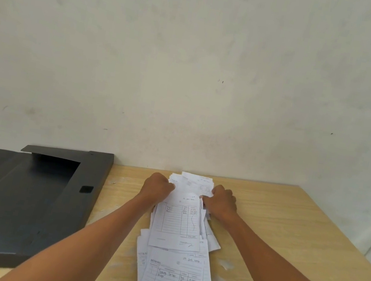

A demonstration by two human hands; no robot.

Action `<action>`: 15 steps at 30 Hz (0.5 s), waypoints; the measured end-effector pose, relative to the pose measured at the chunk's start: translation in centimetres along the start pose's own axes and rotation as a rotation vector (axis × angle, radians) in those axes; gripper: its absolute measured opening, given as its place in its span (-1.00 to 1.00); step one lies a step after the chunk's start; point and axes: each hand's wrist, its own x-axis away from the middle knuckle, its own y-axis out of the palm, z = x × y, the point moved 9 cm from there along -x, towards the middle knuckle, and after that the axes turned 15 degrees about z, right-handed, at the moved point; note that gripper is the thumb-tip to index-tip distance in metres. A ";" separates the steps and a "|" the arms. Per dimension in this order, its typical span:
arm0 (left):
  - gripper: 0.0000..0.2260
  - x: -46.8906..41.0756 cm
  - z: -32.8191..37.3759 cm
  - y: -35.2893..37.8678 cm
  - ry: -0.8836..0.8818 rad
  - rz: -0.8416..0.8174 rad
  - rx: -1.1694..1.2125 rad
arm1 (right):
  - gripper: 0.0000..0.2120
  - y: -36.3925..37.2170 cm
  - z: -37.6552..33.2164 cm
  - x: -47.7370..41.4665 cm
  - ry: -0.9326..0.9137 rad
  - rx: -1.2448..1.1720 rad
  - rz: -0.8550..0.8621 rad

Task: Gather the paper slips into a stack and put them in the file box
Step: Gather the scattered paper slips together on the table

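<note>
Several white paper slips (179,227) with printed tables and handwriting lie in a loose, long pile down the middle of the wooden table (287,231). My left hand (156,188) presses against the left side of the pile's far end. My right hand (221,200) presses against its right side, fingers curled on the slips. The slips between my hands bulge upward. The dark grey file box (22,199) lies open and flat on the left side of the table, its inside bare.
A pale wall (191,67) rises directly behind the table's far edge. The table's right edge runs diagonally at the right. Bare wood lies to the right of the slips and between them and the box.
</note>
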 end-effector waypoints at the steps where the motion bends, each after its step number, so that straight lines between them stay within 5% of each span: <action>1: -0.76 -0.2 0.0 0.1 -0.010 -0.003 0.010 | -0.73 0.2 -0.5 -0.2 -0.008 -0.093 -0.007; 3: -0.80 -1.0 -0.3 0.4 -0.047 0.007 0.019 | -0.92 -0.5 -0.7 -0.7 0.023 -0.212 0.028; 7: -0.79 -1.7 -0.1 0.8 -0.083 0.016 -0.010 | -0.73 -1.4 -0.7 -1.1 0.048 -0.133 0.038; 15: -0.62 -0.4 1.2 1.9 -0.119 -0.018 -0.094 | -0.67 0.4 -2.3 -0.6 0.072 -0.223 -0.118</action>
